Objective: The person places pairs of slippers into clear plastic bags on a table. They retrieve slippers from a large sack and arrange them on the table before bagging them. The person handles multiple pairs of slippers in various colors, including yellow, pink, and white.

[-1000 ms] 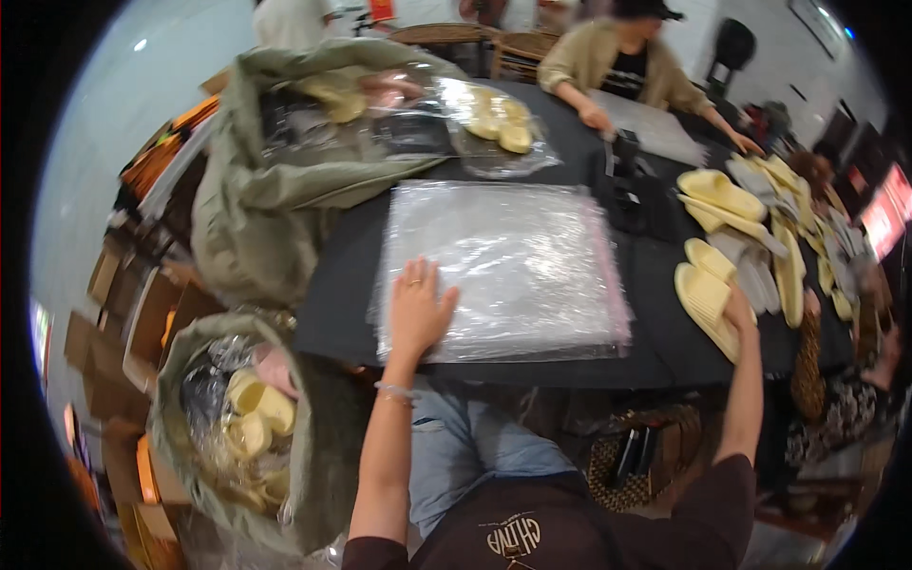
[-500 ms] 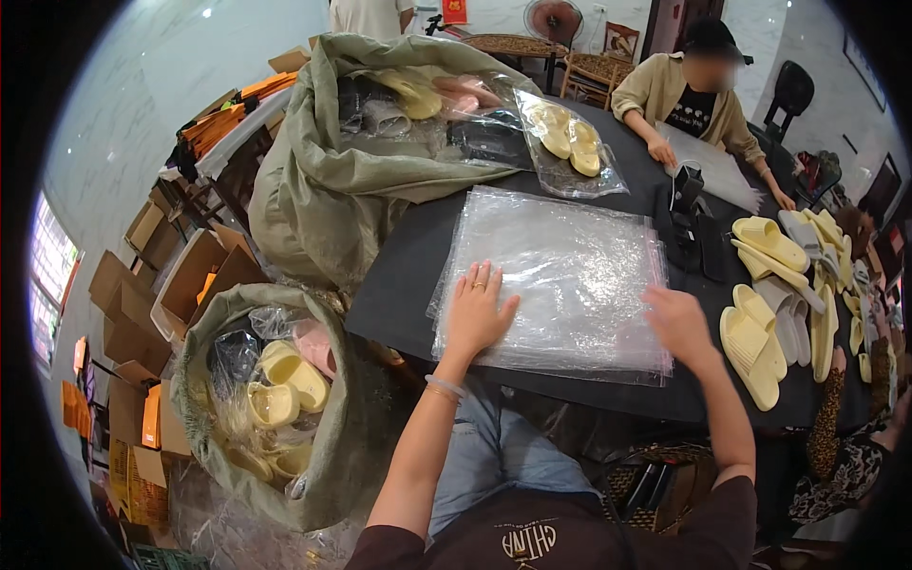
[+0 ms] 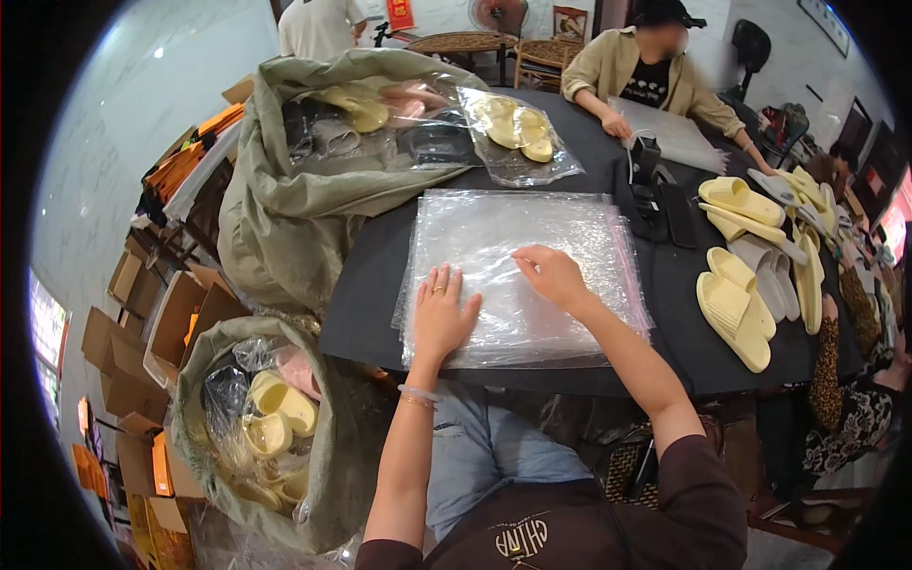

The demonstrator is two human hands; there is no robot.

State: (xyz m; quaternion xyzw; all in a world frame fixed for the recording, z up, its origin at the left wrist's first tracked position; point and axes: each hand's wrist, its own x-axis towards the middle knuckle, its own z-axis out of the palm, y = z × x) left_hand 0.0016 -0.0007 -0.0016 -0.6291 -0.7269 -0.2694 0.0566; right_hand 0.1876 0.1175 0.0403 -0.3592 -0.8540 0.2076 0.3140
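Note:
A stack of clear plastic bags (image 3: pixel 560 332) lies flat on the black table in front of me. My left hand (image 3: pixel 443 318) rests palm down on its left part, fingers stretched out. Over the middle of the stack is my right hand (image 3: pixel 551 275), its thumb and fingers drawn together in a pinch. The film looks creased beside those fingertips, but whether they hold any of it is hard to make out. Just beyond the stack lies a bagged pair of yellow slippers (image 3: pixel 518 128).
Unbagged yellow slippers (image 3: pixel 733 309) and grey slippers (image 3: pixel 760 271) are piled at the right. A black device (image 3: pixel 648 180) stands behind the stack. Sacks of bagged slippers, a large sack (image 3: pixel 275 209) and a smaller sack (image 3: pixel 332 456), stand left. A co-worker (image 3: pixel 646 81) sits across the table.
My right hand has moved left from the stack's right edge to its middle, fingers now pinched. My left hand stays flat on the bags. The whole view has shifted slightly.

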